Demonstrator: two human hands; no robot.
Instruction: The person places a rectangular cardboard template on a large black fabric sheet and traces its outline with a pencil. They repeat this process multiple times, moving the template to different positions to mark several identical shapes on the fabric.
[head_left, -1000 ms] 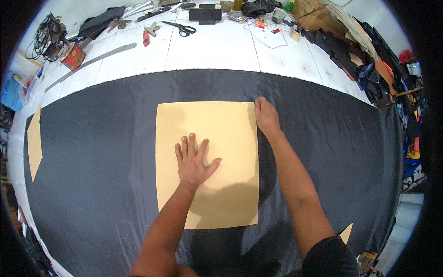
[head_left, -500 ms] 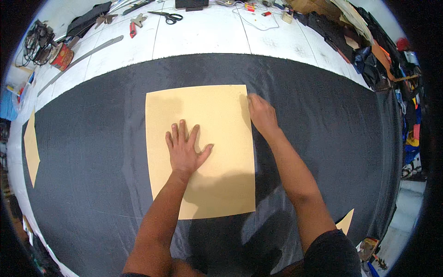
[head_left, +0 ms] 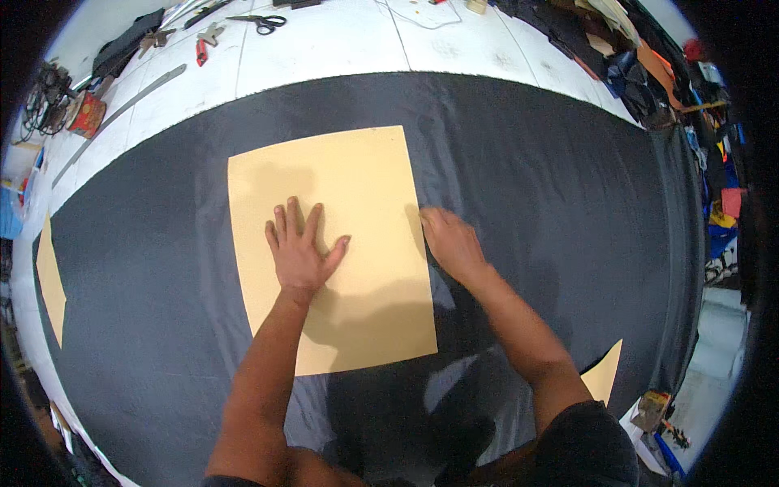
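A large tan sheet of card or stiff paper [head_left: 357,178] lies flat on black fabric [head_left: 535,187]. My left hand [head_left: 300,252] presses on its middle with the fingers spread. At the sheet's right edge, about halfway down, my right hand [head_left: 454,243] is closed in a pinch with its fingertips against the edge. Whatever those fingers hold, if anything, is too small or hidden to make out.
Other tan pieces lie at the far left [head_left: 51,284] and lower right [head_left: 603,373]. Beyond the fabric, on the white surface, are scissors [head_left: 261,23], a red-handled tool [head_left: 202,53], a long metal ruler [head_left: 122,118] and a red tin [head_left: 84,114]. Dark scraps [head_left: 629,77] are heaped at the back right.
My right hand has slid down the sheet's right edge toward me, still pinched. My left hand stays pressed on the sheet. The whole view has shifted and tilted a little.
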